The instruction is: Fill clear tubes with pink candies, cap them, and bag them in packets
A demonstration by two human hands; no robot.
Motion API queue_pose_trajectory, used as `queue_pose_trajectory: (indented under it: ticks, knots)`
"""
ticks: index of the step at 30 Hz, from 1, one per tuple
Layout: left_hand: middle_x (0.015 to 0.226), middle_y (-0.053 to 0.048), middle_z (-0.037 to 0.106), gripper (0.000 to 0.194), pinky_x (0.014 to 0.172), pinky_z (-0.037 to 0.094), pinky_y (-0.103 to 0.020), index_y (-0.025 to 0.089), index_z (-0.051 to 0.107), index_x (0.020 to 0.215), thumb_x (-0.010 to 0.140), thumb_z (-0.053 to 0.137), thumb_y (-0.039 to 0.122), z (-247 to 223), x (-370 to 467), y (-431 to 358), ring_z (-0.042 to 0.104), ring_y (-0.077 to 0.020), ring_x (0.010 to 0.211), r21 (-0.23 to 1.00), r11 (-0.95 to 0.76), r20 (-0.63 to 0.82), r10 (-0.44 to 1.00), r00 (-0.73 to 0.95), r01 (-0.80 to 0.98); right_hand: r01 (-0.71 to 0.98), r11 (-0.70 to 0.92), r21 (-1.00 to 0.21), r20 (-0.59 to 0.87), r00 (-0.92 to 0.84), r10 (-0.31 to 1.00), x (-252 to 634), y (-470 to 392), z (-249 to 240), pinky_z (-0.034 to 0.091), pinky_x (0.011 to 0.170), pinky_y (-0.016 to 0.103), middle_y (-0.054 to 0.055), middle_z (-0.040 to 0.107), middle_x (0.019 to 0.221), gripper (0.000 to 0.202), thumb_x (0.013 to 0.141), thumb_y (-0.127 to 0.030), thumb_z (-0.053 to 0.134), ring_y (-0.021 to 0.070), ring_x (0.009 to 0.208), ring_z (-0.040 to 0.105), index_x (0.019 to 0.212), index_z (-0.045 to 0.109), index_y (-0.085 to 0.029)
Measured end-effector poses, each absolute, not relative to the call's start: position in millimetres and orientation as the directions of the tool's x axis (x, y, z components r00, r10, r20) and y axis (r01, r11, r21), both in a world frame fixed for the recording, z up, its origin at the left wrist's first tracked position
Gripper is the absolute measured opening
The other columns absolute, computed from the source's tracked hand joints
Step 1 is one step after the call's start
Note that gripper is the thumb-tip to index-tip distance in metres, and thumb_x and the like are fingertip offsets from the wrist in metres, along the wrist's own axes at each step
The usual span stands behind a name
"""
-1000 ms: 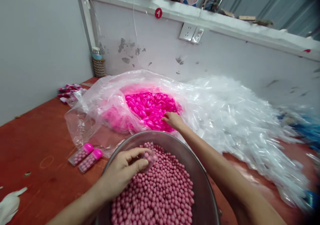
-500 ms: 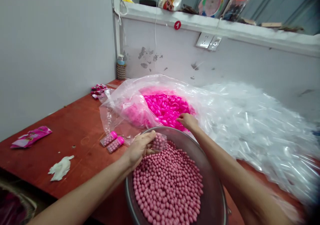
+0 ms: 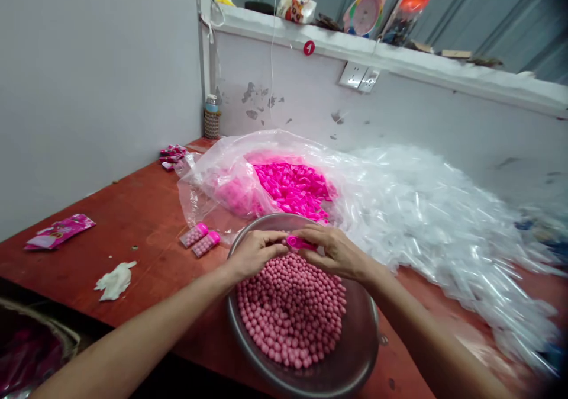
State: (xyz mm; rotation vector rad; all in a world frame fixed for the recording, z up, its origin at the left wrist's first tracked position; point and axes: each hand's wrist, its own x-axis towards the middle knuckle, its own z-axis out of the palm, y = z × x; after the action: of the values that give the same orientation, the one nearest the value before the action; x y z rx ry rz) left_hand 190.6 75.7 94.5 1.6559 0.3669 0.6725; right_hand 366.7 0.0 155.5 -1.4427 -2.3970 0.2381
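Above a metal bowl [image 3: 361, 351] of pink candy balls [image 3: 290, 316], my two hands meet. My right hand [image 3: 332, 251] is closed on a bright pink cap [image 3: 298, 243], held between thumb and fingers. My left hand [image 3: 256, 251] is closed on the small clear bottle, now mostly hidden behind the fingers. The cap is beside the left fingertips; whether it touches the bottle I cannot tell. Behind the bowl lies an open plastic bag [image 3: 222, 150] with many pink caps [image 3: 295, 189]. Left of the bowl lie two filled, pink-capped bottles [image 3: 194, 235].
A big heap of clear plastic bottles [image 3: 439, 209] covers the right of the red table [image 3: 151, 221]. On the left are a pink packet [image 3: 61, 231] and crumpled white tissue [image 3: 114, 280]. More packets [image 3: 172, 155] lie farther back near a flask [image 3: 212, 115]. A wall runs behind.
My right hand has come back from the pile of caps to the bowl with a pink cap. My left hand has turned the bottle so that it hardly shows. The view has shifted slightly.
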Motion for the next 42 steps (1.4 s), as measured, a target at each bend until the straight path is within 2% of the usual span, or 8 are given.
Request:
queue_pose_trajectory:
  ticks: [5,8,11,13,17,23,31,42]
  knots:
    - [0.095,-0.005,0.066,0.023,0.083,0.041,-0.026,0.016,0.068,0.095,0.078,0.055,0.025,95,190,73,0.057,-0.0194,0.09,0.939,-0.338,0.274,0.635,0.722,-0.06,0.914,0.387,-0.12,0.133,-0.372,0.919,370,-9,151,0.036,0.06,0.024,0.005,0.059,0.079,0.018,0.079,-0.019,0.048,0.0162,0.071,0.053,0.094,0.056,-0.016]
    - [0.09,-0.006,0.066,0.024,0.074,0.042,-0.025,0.014,0.067,0.092,0.076,0.058,0.029,94,191,74,0.057,-0.0177,0.082,0.983,-0.168,0.174,0.699,0.694,-0.076,0.918,0.249,-0.309,0.158,-0.209,0.965,375,-14,148,0.036,0.056,0.023,0.001,0.053,0.066,0.015,0.083,-0.023,0.043,0.0133,0.061,0.049,0.075,0.054,-0.016]
    - [0.079,-0.006,0.064,0.032,0.064,0.042,-0.023,0.01,0.065,0.092,0.07,0.064,0.033,91,193,75,0.056,-0.0138,0.068,0.983,0.126,0.016,0.675,0.737,-0.136,0.797,0.165,-0.581,0.233,-0.031,0.972,379,-15,141,0.041,0.061,0.024,0.001,0.053,0.071,0.022,0.088,-0.029,0.037,0.014,0.066,0.051,0.078,0.052,-0.017]
    - [0.077,-0.005,0.063,0.033,0.063,0.042,-0.022,0.009,0.065,0.09,0.067,0.067,0.033,89,194,76,0.054,-0.0124,0.066,0.968,0.192,-0.004,0.649,0.761,-0.159,0.744,0.172,-0.646,0.298,0.038,0.954,378,-13,136,0.044,0.068,0.027,0.002,0.055,0.077,0.022,0.088,-0.032,0.038,0.0156,0.075,0.053,0.081,0.053,-0.017]
    - [0.083,-0.006,0.063,0.028,0.068,0.042,-0.024,0.01,0.066,0.09,0.071,0.064,0.031,86,194,76,0.054,-0.0141,0.074,0.989,0.024,0.094,0.668,0.738,-0.148,0.767,0.204,-0.608,0.365,0.042,0.93,364,-8,132,0.044,0.07,0.026,0.002,0.055,0.074,0.025,0.088,-0.034,0.04,0.0158,0.074,0.054,0.076,0.054,-0.017]
    - [0.093,-0.006,0.065,0.027,0.076,0.043,-0.026,0.014,0.065,0.1,0.077,0.056,0.027,88,190,75,0.057,-0.0177,0.083,0.985,-0.123,0.171,0.677,0.716,-0.12,0.786,0.197,-0.586,0.337,0.015,0.942,347,-10,129,0.044,0.081,0.028,0.005,0.063,0.1,0.031,0.086,-0.027,0.046,0.0181,0.089,0.059,0.116,0.052,-0.02]
    - [0.099,-0.004,0.066,0.025,0.083,0.041,-0.027,0.018,0.066,0.1,0.08,0.053,0.026,94,189,71,0.057,-0.0206,0.092,0.951,-0.303,0.265,0.676,0.688,-0.068,0.816,0.3,-0.494,0.413,-0.084,0.907,356,-12,132,0.046,0.08,0.03,0.007,0.061,0.1,0.024,0.087,-0.026,0.046,0.0184,0.09,0.058,0.108,0.056,-0.02]
    - [0.089,-0.003,0.068,0.024,0.07,0.041,-0.024,0.021,0.067,0.099,0.08,0.055,0.027,98,184,63,0.059,-0.0187,0.077,0.922,-0.386,0.318,0.694,0.646,-0.038,0.866,0.357,-0.35,0.413,-0.199,0.888,338,-11,132,0.05,0.074,0.03,0.008,0.057,0.092,0.03,0.09,-0.023,0.037,0.0185,0.083,0.057,0.118,0.048,-0.023]
